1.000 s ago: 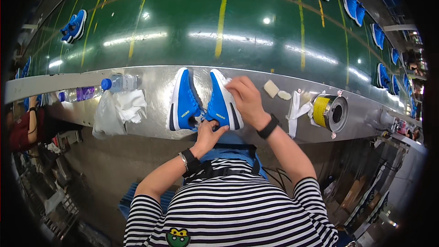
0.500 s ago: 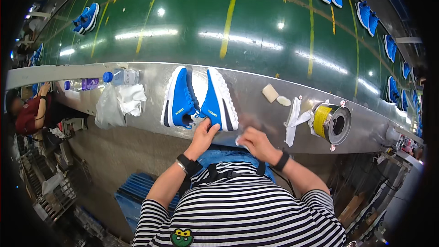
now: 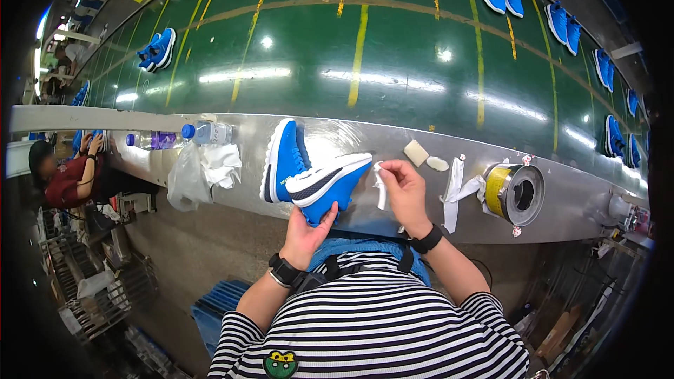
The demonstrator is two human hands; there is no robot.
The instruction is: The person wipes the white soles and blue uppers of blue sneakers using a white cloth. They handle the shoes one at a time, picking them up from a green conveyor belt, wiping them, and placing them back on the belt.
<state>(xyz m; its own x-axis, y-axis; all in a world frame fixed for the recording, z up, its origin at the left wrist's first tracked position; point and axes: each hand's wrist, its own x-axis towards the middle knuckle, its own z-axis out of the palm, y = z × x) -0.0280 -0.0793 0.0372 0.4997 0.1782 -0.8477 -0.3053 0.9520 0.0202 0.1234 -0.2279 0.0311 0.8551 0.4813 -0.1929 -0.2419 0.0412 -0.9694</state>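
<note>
My left hand (image 3: 304,240) grips the heel end of a blue sneaker (image 3: 342,188). This sneaker is tipped on its side, its white sole edge and dark side panel facing up, and its toe pointing right. Its mate, another blue sneaker (image 3: 283,158), stands on the metal ledge (image 3: 260,207) just left of it, partly covered by the held one. My right hand (image 3: 406,198) pinches a small white strip (image 3: 382,189), cloth or paper, just right of the held sneaker's toe. The strip hangs down from the fingertips.
Right of my hands lie a cream block (image 3: 415,153), white strips (image 3: 453,193) and a metal can (image 3: 511,191). Left are bottles (image 3: 208,133), a plastic bag (image 3: 188,179) and crumpled white cloth (image 3: 222,165). Beyond, a green conveyor (image 3: 309,42) carries blue sneakers. A co-worker (image 3: 70,179) stands far left.
My left hand has turned the right-hand sneaker from upright onto its side, across its mate. My right hand has moved up beside the toe with the white strip. Sneakers have appeared at the top.
</note>
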